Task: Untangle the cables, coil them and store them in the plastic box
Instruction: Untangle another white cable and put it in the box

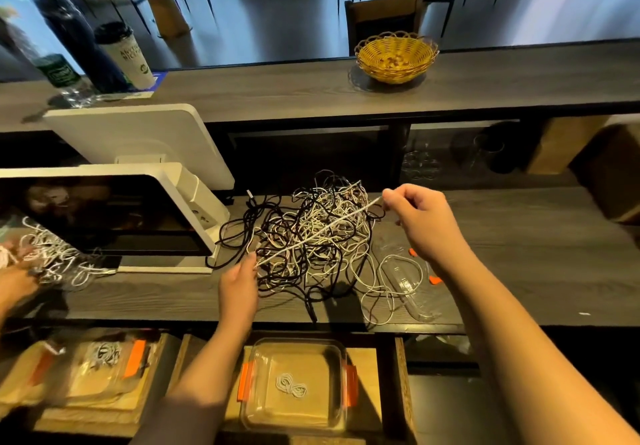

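Table [519, 244]: dark wood grain, spans the middle band of the frame; a higher shelf-like counter [277, 88] runs behind it across the upper part.

Two white-backed screens [138, 140] are seen at left of the frame, one behind the other, standing on the table.

Cable tangle [311, 233]: black and white cables heaped at frame centre on the table, just right of the screens. Loose white loops spill from it toward the lower right, over a clear plastic lid [412, 285] with orange clips lying flat on the table.

Plastic box [298, 385]: clear, orange clips on both sides, set on a lower shelf at bottom centre of the frame, below the table edge. One coiled white cable [291, 385] lies inside it, near the middle of the base.

A second clear box [104, 365] with an orange clip is seen at lower left, blurred, with coiled cables in it.

Yellow wicker basket [397, 58] stands on the counter, upper centre-right. A lidded paper cup [126, 55] and bottles stand at upper left, blurred.

Right hand [422, 223]: raised right of the tangle, fingers curled, thumb and forefinger pinching one end of a white braided cable [322, 233]. The cable is stretched taut, diagonally across the top of the tangle, down to the left hand.

Left hand [239, 285]: at the lower left edge of the tangle, fingers closed on the other part of the same braided cable.

Another person's hand [17, 282] is seen at the far left edge beside a smaller pile of white cables [55, 257]; its fingers are too blurred to tell.
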Demonstrator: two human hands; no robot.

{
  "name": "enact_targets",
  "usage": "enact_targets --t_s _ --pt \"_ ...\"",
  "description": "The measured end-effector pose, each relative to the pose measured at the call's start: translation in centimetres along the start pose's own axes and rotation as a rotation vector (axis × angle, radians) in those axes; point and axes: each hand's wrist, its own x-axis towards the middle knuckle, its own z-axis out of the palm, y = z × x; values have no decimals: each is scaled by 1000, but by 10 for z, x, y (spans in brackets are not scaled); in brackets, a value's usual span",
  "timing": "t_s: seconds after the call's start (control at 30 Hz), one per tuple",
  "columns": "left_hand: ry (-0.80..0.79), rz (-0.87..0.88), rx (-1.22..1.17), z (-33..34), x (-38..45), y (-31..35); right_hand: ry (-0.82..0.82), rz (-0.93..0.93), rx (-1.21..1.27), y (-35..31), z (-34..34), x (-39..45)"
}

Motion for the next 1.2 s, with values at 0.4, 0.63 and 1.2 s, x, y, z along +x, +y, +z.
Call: enact_targets --t_s 0.4,0.63,1.2 --pt "-304 402 474 25 -43 49 -285 -41 -180 1 47 -43" --pt "-411 233 61 31 -61 61 -358 -73 0 9 55 -64" --pt "-560 122 -287 28 -86 58 -233 -29 152 14 41 -90"
